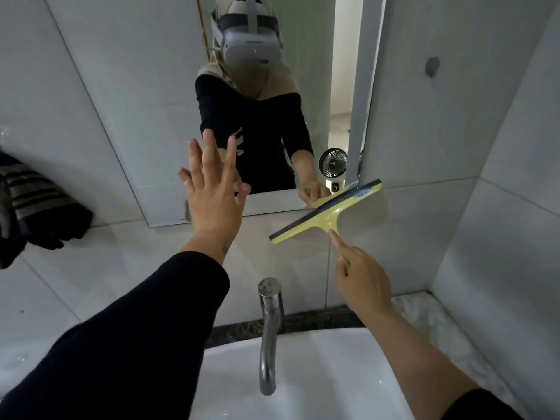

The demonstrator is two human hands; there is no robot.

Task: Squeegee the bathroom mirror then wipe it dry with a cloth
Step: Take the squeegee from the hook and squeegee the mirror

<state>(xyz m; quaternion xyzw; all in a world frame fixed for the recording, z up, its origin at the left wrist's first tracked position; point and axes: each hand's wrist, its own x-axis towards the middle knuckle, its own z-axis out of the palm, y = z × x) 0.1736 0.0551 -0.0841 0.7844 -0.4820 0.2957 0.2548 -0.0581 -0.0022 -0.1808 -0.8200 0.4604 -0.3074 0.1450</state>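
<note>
The bathroom mirror [145,95] hangs on the tiled wall ahead and reflects a person in a headset. A yellow squeegee [328,212] with a dark rubber blade lies tilted across the mirror's lower right corner and the tile below it. My right hand [362,281] grips its handle, index finger stretched along the stem. My left hand [212,192] is raised in front of the mirror's lower edge, fingers spread, holding nothing. A dark striped cloth [36,207] hangs at the left edge.
A chrome tap [268,334] rises over the white sink [318,377] directly below my arms. A marbled counter [430,322] runs to the right corner. A side wall stands close on the right. A small black fan shows in the mirror's reflection.
</note>
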